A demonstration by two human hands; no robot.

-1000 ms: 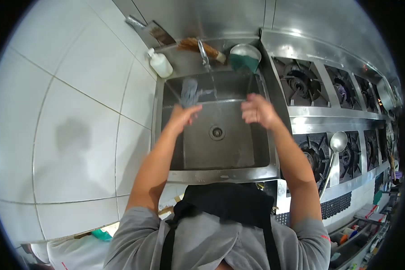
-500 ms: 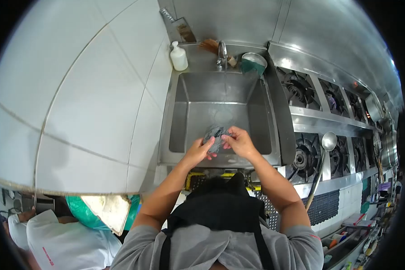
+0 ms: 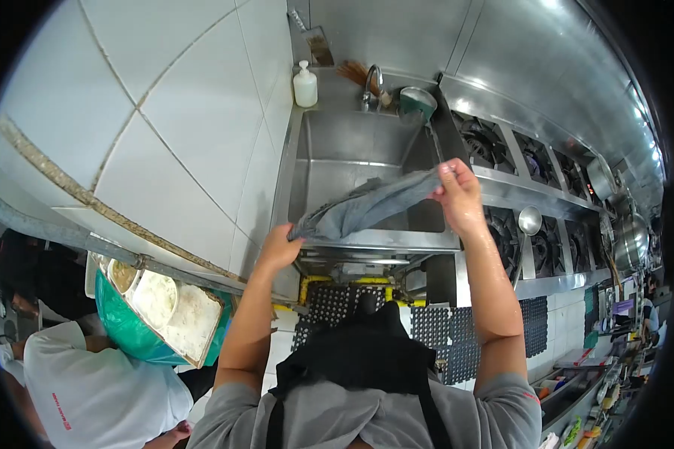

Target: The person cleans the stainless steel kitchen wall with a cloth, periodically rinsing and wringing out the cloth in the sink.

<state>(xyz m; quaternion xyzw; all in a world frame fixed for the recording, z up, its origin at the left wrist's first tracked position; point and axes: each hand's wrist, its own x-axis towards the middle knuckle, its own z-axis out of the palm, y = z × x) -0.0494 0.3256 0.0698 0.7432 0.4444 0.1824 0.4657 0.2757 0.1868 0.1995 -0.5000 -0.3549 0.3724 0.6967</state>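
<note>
A grey cloth (image 3: 371, 208) is stretched between my two hands, above the front part of the steel sink (image 3: 337, 176). My left hand (image 3: 278, 248) is closed round its lower left end, near the sink's front left corner. At the front right, my right hand (image 3: 457, 191) pinches the higher end between thumb and fingers. The cloth sags in loose folds and hides part of the basin. Behind it stands the curved faucet (image 3: 372, 86); whether water runs is unclear.
A soap bottle (image 3: 305, 84), a brush (image 3: 356, 73) and a metal bowl with green cloth (image 3: 417, 103) stand behind the basin. Burners (image 3: 481, 142) and a ladle (image 3: 530, 221) are at right. At lower left are a person in a white shirt (image 3: 101, 389) and a tray (image 3: 195, 322).
The bunched cloth has been spread out. My hands have moved apart, the right one up and right, the left one to the left. The view has shifted, showing more of the floor and tray.
</note>
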